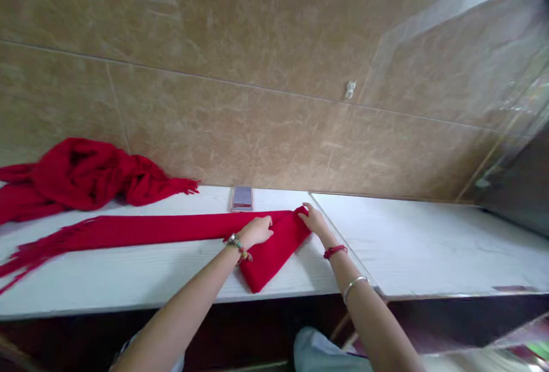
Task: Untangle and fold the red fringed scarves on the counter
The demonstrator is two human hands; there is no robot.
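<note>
A long red scarf stretches across the white tabletop, its fringed end toward the left. Its right part is folded at an angle, with one corner pointing toward the table's front edge. My left hand, wearing a beaded bracelet, is closed on the scarf near the fold. At the folded part's upper right corner, my right hand pinches the cloth between thumb and fingers. A red cord and a silver bangle circle that arm. The fingertips of both hands are partly hidden by the fabric.
A second red fringed scarf lies bunched at the back left, against the tan tiled wall. Behind the long scarf sits a small flat rectangular case. A seam divides the white table right of my right hand. A dark box-like object stands at far right.
</note>
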